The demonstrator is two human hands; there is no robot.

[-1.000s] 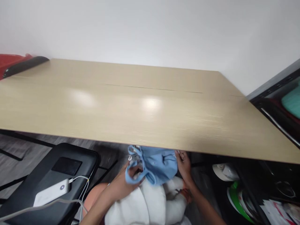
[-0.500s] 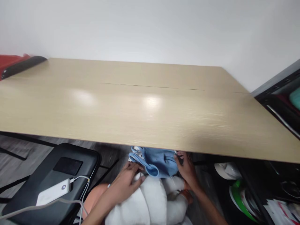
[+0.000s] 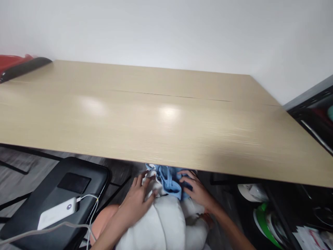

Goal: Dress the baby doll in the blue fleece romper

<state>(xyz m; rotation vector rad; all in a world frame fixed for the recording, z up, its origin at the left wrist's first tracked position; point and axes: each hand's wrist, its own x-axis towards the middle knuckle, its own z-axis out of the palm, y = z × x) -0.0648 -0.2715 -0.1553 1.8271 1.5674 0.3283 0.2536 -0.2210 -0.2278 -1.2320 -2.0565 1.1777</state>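
Observation:
A light blue garment [image 3: 170, 178] lies bunched on a pile of white cloth [image 3: 166, 222] below the near edge of the wooden table [image 3: 161, 114]. My left hand [image 3: 139, 194] rests on the white cloth just left of the blue garment, fingers spread and flat. My right hand [image 3: 195, 189] lies on the blue garment's right side, fingers stretched over it. Part of the garment is hidden under the table edge.
A black chair [image 3: 59, 194] at the lower left carries a white power bank [image 3: 56, 213] with a cable. A red and black item [image 3: 18, 64] sits at the table's far left. A dark shelf [image 3: 312, 114] stands at the right, with green and white items [image 3: 262, 215] below.
The blue garment has gone down from a raised bundle onto the white cloth. Both hands have let go of it and now lie flat, the left one on the white cloth.

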